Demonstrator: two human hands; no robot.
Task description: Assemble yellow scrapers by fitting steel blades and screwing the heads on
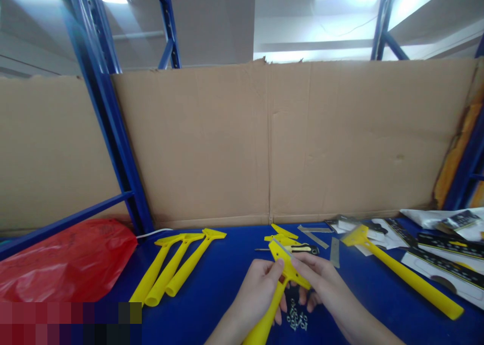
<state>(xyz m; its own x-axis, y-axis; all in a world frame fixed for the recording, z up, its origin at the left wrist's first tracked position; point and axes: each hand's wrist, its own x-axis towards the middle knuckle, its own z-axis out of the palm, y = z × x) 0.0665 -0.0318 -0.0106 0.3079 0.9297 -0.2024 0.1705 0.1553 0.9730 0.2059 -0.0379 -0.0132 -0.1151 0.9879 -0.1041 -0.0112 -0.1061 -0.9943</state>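
In the head view both hands are closed on one yellow scraper (pixel 269 312), its wide head up and its handle slanting down to the left. My left hand (pixel 257 284) grips it at the neck, thumb on the head. On the other side, my right hand (pixel 321 277) pinches the head's right part, where a thin metal strip shows at the upper edge. Just below the hands lies a pile of small nuts and screws (pixel 297 319). Behind them are a screwdriver (pixel 308 249) with a yellow and black handle and loose yellow plastic head pieces (pixel 283 231).
Flat metal blades (pixel 335 253) lie right of the screwdriver. Three yellow scraper handles (pixel 192 264) rest at left beside a red plastic bag (pixel 68 259). Another yellow scraper (pixel 412 279) and packaging (pixel 446 272) lie at right. A cardboard wall (pixel 212 148) and blue rack posts (pixel 121 148) border the table.
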